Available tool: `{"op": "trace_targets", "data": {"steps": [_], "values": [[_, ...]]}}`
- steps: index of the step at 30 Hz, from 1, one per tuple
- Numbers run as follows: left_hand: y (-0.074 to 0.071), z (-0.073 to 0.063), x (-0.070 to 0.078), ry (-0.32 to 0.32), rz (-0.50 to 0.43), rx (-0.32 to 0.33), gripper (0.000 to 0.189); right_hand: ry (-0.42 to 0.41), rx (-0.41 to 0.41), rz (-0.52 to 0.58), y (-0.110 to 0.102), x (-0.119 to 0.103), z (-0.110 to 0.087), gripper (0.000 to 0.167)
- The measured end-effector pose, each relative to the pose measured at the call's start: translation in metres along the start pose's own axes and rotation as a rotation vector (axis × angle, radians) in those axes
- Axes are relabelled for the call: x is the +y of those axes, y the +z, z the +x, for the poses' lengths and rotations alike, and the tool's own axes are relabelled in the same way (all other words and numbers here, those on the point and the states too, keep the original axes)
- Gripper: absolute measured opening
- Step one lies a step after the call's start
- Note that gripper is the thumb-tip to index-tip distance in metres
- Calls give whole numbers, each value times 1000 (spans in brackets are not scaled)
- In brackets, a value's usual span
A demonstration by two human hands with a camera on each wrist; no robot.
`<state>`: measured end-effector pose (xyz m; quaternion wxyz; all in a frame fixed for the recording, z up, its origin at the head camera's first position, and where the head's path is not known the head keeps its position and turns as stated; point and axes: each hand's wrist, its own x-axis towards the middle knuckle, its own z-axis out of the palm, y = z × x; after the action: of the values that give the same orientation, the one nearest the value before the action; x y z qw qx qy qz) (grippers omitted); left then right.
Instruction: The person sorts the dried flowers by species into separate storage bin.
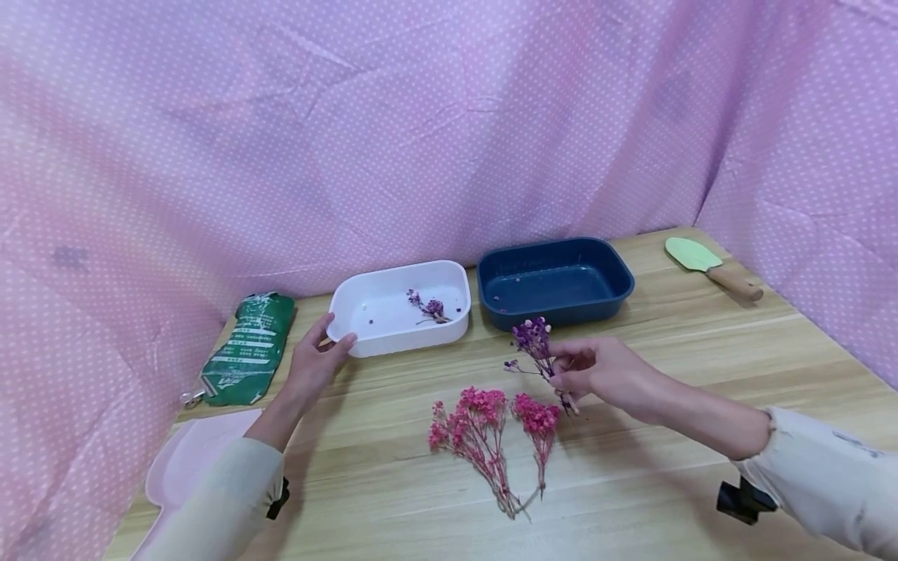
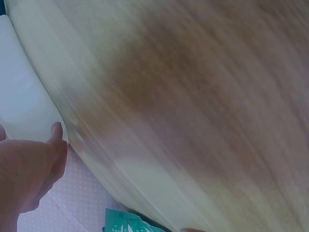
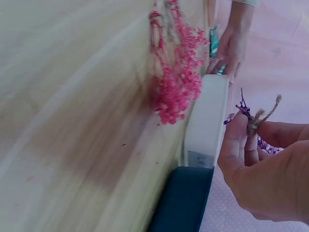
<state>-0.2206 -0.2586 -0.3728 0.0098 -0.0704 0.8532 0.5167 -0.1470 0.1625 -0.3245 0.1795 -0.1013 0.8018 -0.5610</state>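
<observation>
My right hand (image 1: 609, 375) pinches a small bunch of purple dried flowers (image 1: 533, 340) by its stems, above the table in front of the navy tray. The right wrist view shows a twine tie (image 3: 253, 124) round those stems, between thumb and fingers. At the left, my left hand (image 1: 317, 360) holds the near left corner of a white plastic tray (image 1: 403, 343), thumb on the front side and fingers at the left end. Inside that tray lies a purple dried flower sprig (image 1: 433, 310). Two bunches of pink dried flowers (image 1: 480, 425) lie on the table below my right hand.
A navy tray (image 1: 561, 315) stands right of the white one, a few flower bits inside. At the far right lies a green trowel (image 1: 693, 254) with a wooden handle. A green packet (image 1: 249, 351) and a pale pink flat item (image 1: 199, 460) are on the left. Pink dotted cloth (image 1: 449, 140) hangs behind.
</observation>
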Motion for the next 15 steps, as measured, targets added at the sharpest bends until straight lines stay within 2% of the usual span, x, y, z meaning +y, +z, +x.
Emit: {"op": "trace_targets", "data": {"steps": [7,15], "values": [[1,1,-1,-3,-12,2,76,-33,-13,84,3,-12,18,47],[0,1,0,-3,-4,6,78,-51,-13,145,9,-29,53,49]]}}
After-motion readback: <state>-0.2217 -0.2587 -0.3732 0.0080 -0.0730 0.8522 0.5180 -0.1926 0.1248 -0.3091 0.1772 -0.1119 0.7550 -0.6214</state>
